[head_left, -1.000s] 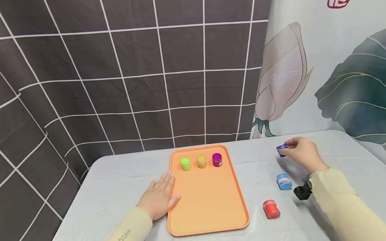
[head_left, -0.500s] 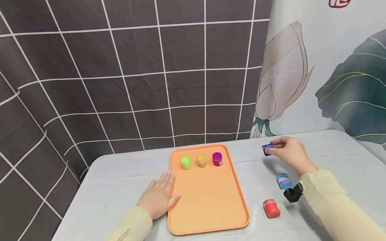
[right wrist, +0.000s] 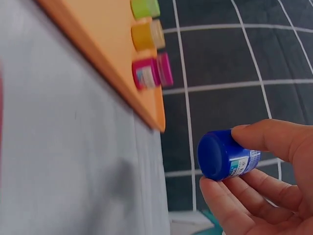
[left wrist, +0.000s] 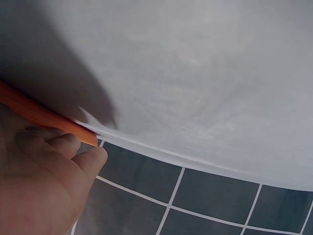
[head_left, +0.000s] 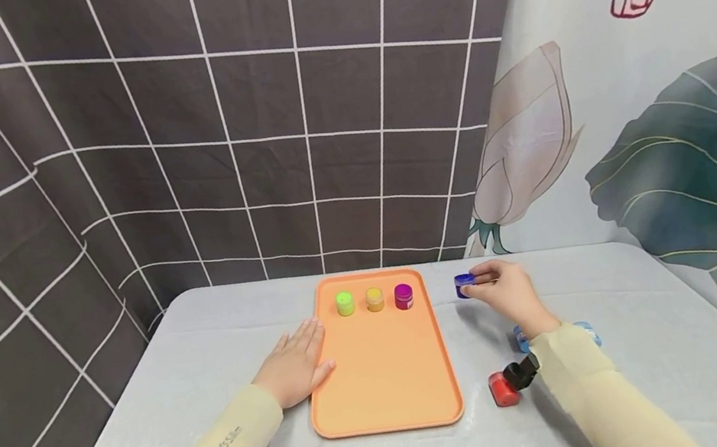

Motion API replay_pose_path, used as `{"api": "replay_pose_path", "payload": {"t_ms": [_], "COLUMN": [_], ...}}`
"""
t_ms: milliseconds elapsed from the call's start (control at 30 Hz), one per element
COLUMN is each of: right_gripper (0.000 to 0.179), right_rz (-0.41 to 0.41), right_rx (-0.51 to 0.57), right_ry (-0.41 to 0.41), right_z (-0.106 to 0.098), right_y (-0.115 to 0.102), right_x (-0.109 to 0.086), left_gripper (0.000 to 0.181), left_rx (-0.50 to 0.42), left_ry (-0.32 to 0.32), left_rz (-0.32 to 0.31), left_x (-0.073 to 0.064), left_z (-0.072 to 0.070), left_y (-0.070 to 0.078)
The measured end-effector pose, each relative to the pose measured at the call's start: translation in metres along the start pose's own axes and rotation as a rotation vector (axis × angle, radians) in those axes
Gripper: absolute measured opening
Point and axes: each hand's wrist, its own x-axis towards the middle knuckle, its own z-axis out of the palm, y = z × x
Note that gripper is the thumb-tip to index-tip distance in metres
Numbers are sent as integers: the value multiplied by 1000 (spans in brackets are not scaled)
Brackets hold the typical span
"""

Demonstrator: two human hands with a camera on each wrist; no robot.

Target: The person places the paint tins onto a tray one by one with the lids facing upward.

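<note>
My right hand (head_left: 507, 295) pinches a small dark blue paint jar (right wrist: 226, 155) between thumb and fingers, held above the table just right of the orange tray (head_left: 384, 374). The jar is upright in the head view, its label partly showing in the right wrist view. My left hand (head_left: 294, 364) rests with straight fingers on the tray's left rim. Along the tray's far end stand a green jar (head_left: 345, 303), a yellow jar (head_left: 374, 299) and a purple jar (head_left: 403, 296) in a row.
A red jar (head_left: 502, 389) lies right of the tray, partly behind the black wrist camera (head_left: 522, 371). Light blue jars (head_left: 586, 332) lie on either side of my right sleeve, which partly hides them. A dark grid-patterned cloth (head_left: 268, 175) hangs behind the table.
My right hand has carried the dark blue jar leftward toward the tray, turning it from tilted to upright. My forearm now covers part of the light blue jars. The left hand stays in place.
</note>
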Motion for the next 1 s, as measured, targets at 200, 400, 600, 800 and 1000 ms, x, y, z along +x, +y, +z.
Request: {"api": "replay_pose_path", "payload": {"t_ms": [200,400,600,800,1000], "right_gripper": [39,37,36,36,35], "right_rz": [-20,-51,-43,-52,-43], "right_rx": [58,89,116,127,151], "right_ry": [-31,-56,-71,-76,-89], "right_z": [18,36,50,63,81], "right_y": [-10,-22,-33,-44,-52], "right_x": [0,-2,-2,-2,-4], "left_gripper": [70,68,68,69,69], "left_rx": [-2,-21,-17,-10,-9], "left_ry": [-1,0,1,-7,-5], "left_rz": [0,3,8,8,6], "left_x": [-2,-5,-4,-3,-3], "left_z": [0,-4,-5,-3,-3], "left_y": [0,2,3,2,1]}}
